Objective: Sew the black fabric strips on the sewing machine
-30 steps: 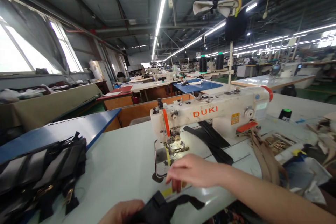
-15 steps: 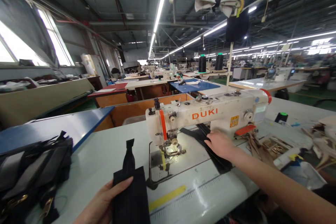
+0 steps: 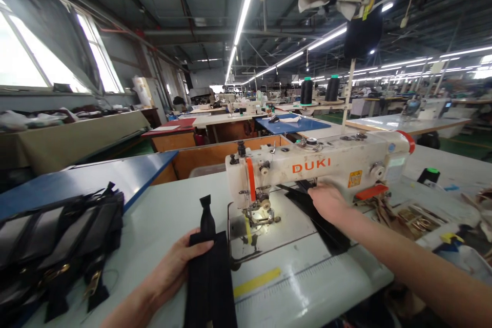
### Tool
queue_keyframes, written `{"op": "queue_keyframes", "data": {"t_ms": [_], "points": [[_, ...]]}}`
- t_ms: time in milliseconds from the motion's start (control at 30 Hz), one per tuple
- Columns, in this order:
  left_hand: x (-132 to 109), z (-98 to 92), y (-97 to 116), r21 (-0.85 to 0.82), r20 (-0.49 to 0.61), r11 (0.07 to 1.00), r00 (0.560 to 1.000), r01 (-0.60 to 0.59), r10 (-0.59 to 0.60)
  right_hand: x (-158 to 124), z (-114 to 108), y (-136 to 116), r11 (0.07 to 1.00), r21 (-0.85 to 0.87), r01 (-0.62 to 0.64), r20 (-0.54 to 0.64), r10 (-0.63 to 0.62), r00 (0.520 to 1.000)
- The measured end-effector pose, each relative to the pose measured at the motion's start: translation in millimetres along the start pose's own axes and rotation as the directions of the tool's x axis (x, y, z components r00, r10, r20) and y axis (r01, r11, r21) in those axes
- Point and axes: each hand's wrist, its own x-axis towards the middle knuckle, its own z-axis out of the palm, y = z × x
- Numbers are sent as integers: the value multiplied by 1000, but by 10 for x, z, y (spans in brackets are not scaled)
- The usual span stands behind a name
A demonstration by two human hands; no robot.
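Note:
My left hand (image 3: 188,256) grips a flat black fabric panel (image 3: 213,282), thumb across its front and fingers behind. A narrow black tape end (image 3: 206,218) sticks up from the panel's top. The panel is left of the sewing machine's needle area (image 3: 265,215). Under the arm of the white sewing machine (image 3: 284,164), my right hand (image 3: 326,202) is closed on a bundle of black fabric strips (image 3: 330,233). Its fingertips are partly hidden there. The strips lie across the machine bed and down toward the table's front edge.
A pile of black zipper pieces (image 3: 57,241) with gold pulls lies on the left. On the right are a tray of metal parts (image 3: 421,220), tan fabric scraps (image 3: 388,215) and a black thread cone (image 3: 429,176). A yellow tape strip (image 3: 257,282) and a ruler scale mark the front table edge.
The view has turned slightly left, so the scene sits further right. My left hand and the panel have risen slightly. My right hand stays on the strips, moved slightly toward the machine arm.

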Motion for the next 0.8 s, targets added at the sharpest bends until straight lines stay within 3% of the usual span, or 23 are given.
{"op": "queue_keyframes", "data": {"t_ms": [133,267,367,467,633,700,800], "points": [[-1,-62,-48,-32,-26,999,999,-38,37,-166,-168,179,998,-58,29,30,-27,999],[4,-90,-84,-79,-4,995,998,-60,60,-690,-202,422,994,-74,80,13,-80,997],[8,-85,-85,-106,29,992,997,-62,65,-1049,-69,411,946,115,303,-152,-284,947],[-8,-82,-79,-120,46,991,996,-65,71,-1176,122,103,826,323,462,-218,-410,885],[-56,-109,-82,-122,35,988,994,-94,99,-1049,349,-705,550,532,643,-366,-536,761],[-63,-122,-85,-120,28,987,994,-105,109,-970,402,-965,496,562,662,-336,-595,730],[-50,-131,-84,-114,24,988,993,-109,112,-831,461,-1203,493,545,678,-252,-675,694]]}}
